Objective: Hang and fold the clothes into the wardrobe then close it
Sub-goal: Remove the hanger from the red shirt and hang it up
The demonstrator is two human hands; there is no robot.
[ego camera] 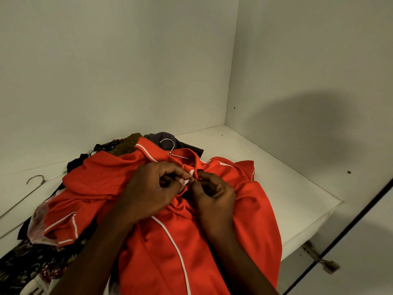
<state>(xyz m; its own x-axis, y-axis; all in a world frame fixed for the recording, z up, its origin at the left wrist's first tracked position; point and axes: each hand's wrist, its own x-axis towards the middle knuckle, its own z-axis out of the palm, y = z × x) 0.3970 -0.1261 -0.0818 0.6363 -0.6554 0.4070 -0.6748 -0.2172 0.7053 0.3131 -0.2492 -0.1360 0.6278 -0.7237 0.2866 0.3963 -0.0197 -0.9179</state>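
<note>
On the wardrobe shelf [276, 177], left hand [148, 188] and right hand [212, 194] clamp their fingers [176, 170] on the red shirt [191, 241] at its neck, apparently buttoning it over a hanger [170, 147]; next, lift it by the hook.

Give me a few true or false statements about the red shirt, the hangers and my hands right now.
1. The left hand and right hand both pinch the red shirt near its collar. True.
2. The red shirt hangs from a rail. False: it lies on the white shelf.
3. A wire hanger shows its hook at the shirt's collar. True.
4. The second hanger lies right of the shirt. False: it lies to its left.
5. Dark patterned clothes lie under the shirt. True.
</note>
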